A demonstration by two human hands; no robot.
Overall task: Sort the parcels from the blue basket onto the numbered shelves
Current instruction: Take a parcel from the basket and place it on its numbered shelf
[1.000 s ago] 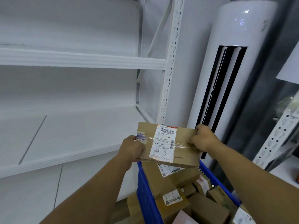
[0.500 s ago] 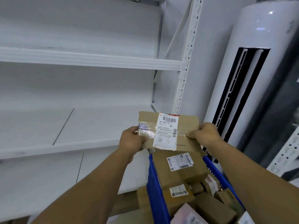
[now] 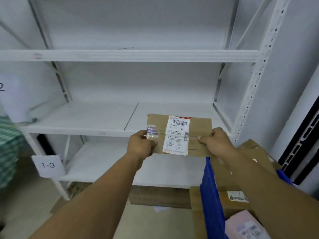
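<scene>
There are two hands, the left hand and the right hand, and one held parcel bearing one shipping label. One blue basket shows at least three parcels: two brown, one pink. The rack has three visible shelves and two number signs.

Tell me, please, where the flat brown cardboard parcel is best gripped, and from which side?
Grip the flat brown cardboard parcel by its short ends, left hand from the left, right hand from the right: it is wide, and this leaves the white label in the middle uncovered.
</scene>
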